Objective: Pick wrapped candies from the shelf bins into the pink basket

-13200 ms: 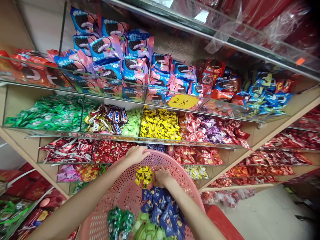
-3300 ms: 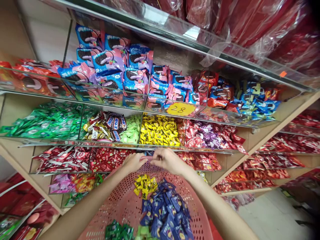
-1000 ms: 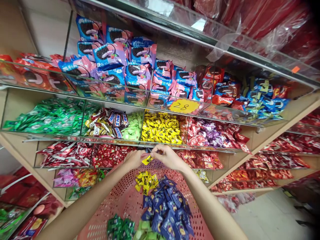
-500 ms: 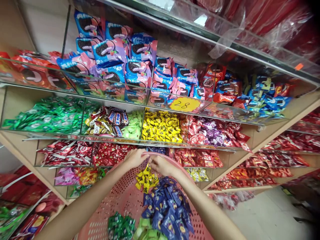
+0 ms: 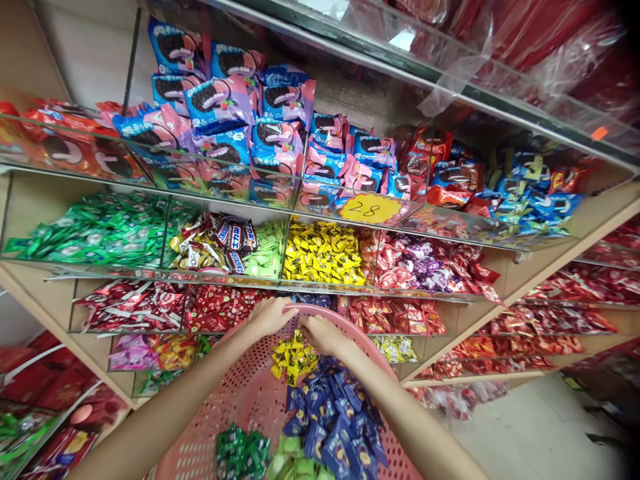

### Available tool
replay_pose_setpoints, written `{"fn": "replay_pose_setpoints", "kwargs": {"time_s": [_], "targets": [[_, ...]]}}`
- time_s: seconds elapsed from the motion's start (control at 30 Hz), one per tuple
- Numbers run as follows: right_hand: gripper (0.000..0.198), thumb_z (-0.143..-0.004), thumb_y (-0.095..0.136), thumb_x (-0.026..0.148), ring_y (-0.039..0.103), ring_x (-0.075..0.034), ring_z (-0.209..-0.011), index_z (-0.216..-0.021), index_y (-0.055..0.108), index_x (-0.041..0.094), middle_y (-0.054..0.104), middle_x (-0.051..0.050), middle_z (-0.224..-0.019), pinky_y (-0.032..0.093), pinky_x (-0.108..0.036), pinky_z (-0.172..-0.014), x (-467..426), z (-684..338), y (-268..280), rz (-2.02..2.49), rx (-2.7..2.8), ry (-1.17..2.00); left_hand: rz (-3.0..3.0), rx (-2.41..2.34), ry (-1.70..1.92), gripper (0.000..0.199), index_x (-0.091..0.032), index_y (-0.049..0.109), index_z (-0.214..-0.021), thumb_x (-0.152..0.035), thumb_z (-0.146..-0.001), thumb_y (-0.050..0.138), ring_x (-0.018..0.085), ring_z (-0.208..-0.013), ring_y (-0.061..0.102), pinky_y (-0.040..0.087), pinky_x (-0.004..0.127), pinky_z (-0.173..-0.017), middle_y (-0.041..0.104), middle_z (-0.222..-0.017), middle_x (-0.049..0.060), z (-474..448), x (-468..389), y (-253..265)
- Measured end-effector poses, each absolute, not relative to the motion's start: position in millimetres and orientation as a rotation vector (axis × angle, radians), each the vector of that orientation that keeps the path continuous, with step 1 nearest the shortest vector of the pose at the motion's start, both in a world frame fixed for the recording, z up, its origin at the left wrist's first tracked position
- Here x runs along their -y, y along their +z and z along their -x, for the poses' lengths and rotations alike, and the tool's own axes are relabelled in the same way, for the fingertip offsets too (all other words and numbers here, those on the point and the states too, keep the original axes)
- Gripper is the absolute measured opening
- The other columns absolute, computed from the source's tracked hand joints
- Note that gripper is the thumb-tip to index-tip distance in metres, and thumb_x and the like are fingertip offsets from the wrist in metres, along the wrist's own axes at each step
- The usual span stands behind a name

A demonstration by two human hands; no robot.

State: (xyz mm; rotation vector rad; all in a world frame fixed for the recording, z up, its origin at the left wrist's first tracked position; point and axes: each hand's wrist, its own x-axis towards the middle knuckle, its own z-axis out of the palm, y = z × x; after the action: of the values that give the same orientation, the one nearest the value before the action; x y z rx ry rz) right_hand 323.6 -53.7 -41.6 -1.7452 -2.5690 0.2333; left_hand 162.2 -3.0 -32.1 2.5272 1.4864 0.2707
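Observation:
My left hand is closed over the far rim of a pink perforated plastic basket. Inside it, my right hand hovers by the rim with its fingers curled together. Right under those fingertips lies a small heap of yellow-wrapped candies; whether one is pinched there is hidden. Dark blue packets fill the basket's right side, below my right wrist. Nearer to me are green-wrapped candies and light green packets.
Shelves with glass dividers rise ahead. Yellow candies fill a bin behind the basket, between light green packets and red and purple sweets. Blue-pink cookie packs stand above a yellow "28" tag. Pale floor shows at lower right.
My right hand has shifted slightly, its fingers curling in more above the yellow candies. The left hand stays on the rim, and the basket's contents look the same.

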Motion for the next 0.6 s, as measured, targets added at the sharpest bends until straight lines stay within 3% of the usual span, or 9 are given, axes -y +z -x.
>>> {"fn": "replay_pose_setpoints", "kwargs": {"time_s": [0.4, 0.6], "targets": [[0.028, -0.084, 0.034, 0.007, 0.06, -0.023, -0.087, -0.1, 0.056, 0.014, 0.063, -0.014, -0.092, 0.043, -0.031, -0.072, 56.9, -314.3, -46.8, 2.002, 2.633, -0.062, -2.497, -1.491, 0.272, 0.043, -0.027, 0.061, -0.093, -0.056, -0.08, 0.031, 0.022, -0.085, 0.061, 0.042, 0.027, -0.068, 0.067, -0.088, 0.005, -162.7, 5.1, -27.7], [0.025, -0.087, 0.034, 0.016, 0.058, -0.021, -0.09, -0.102, 0.054, 0.018, 0.063, -0.01, -0.093, 0.041, -0.029, -0.072, 57.7, -314.9, -40.0, 1.949, 2.565, 0.083, -2.501, -1.487, 0.268, 0.043, -0.026, 0.061, -0.092, -0.055, -0.081, 0.031, 0.023, -0.083, 0.062, 0.041, 0.027, -0.066, 0.068, -0.087, 0.005, -162.8, 5.0, -27.7]]}}
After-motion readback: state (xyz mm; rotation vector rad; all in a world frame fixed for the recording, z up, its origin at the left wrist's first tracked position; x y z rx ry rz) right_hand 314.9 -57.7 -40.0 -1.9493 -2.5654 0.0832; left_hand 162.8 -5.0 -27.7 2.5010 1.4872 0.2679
